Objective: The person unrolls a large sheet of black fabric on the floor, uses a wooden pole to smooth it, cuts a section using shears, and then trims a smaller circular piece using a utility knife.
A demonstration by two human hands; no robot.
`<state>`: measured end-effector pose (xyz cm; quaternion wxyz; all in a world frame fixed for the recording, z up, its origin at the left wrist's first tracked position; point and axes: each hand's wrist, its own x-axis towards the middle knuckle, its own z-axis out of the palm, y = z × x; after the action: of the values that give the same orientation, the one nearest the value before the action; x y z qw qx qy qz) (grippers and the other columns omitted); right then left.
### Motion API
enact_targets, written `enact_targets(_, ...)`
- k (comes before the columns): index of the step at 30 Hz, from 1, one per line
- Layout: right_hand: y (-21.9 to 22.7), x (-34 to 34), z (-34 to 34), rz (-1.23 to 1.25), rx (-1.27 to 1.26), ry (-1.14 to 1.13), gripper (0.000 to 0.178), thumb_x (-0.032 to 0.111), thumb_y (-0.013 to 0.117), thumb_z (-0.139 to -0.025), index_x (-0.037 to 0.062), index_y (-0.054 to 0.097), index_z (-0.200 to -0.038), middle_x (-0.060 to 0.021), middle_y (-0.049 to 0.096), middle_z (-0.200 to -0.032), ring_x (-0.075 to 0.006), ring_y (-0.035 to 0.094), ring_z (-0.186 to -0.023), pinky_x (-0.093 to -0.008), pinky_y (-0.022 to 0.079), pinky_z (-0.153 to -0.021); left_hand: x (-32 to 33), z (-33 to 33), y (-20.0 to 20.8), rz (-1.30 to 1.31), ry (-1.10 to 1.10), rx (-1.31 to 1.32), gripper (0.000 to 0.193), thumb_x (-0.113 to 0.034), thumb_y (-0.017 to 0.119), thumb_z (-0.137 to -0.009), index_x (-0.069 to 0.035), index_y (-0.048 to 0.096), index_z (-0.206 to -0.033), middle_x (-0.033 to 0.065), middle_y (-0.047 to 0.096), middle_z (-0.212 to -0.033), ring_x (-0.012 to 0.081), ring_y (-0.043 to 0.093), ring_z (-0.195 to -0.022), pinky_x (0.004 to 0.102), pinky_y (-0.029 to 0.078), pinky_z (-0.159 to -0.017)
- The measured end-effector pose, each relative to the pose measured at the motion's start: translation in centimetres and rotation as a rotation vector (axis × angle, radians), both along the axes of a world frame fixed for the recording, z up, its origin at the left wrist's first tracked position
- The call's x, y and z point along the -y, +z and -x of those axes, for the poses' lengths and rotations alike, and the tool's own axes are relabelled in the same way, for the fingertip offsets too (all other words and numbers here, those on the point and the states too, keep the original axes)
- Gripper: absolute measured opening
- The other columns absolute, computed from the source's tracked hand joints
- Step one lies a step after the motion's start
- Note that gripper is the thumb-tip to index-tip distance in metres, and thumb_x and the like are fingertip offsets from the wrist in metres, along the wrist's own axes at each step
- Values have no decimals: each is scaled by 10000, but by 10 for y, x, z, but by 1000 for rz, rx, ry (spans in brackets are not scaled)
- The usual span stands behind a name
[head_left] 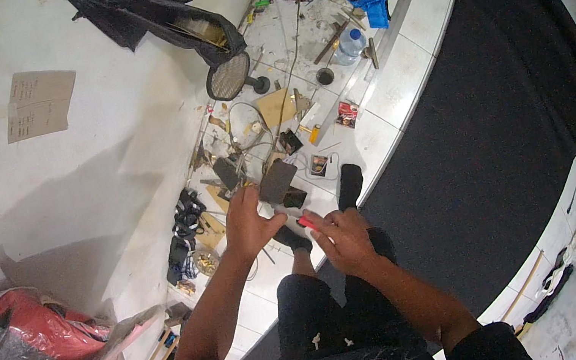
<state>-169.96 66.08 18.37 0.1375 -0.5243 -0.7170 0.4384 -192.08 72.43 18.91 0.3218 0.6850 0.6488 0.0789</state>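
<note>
My right hand is closed around a small red thing, perhaps a lighter or a cutter; only its red end shows. To its left, my left hand has its thumb stretched away from the fingers. Those fingertips reach the left side of a dark grey-brown rectangular block; whether they press on it I cannot tell. A smaller black box-like piece lies against the block's lower right. Just beyond the left fingers is another dark flat piece.
White tiles hold a cluttered strip of scraps, a water bottle, a red packet and coiled black straps. A black sheet covers the floor at right. A white wall rises at left, near a plastic-wrapped red item.
</note>
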Motion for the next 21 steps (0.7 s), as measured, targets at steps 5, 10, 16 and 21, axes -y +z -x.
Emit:
enact_targets(5,-23,-18,1,165,-132,-304,408,241,497,-987,95,527,-1367,-166,575,-860,-266,522,-726,-410,436,-662,0,-8,2,13,25,-19,504,-210,759,-661,20,541,-1053,231,564,-993,432,554,-943,478,465,-815)
enact_targets(10,-29,2,-2,191,-194,-273,400,231,493,-988,117,527,-1370,-164,582,-890,-290,546,-775,-404,448,-729,-3,5,-9,-9,-29,1,504,-205,760,-660,26,538,-1049,230,559,-978,428,554,-930,479,469,-798)
enact_targets(16,-27,-5,-8,154,-134,-134,377,193,515,-971,57,558,-1320,-130,573,-855,-278,519,-786,-391,420,-726,-13,-6,-14,37,-48,0,513,-203,764,-657,21,539,-1060,231,553,-964,424,556,-923,484,467,-790)
enact_targets(21,-32,-4,-14,351,-507,-499,326,205,495,-988,17,592,-1235,-62,532,-742,-192,530,-671,-343,451,-612,-23,1,-18,15,-54,-3,488,-215,769,-651,8,545,-1023,227,550,-954,418,553,-914,482,469,-774)
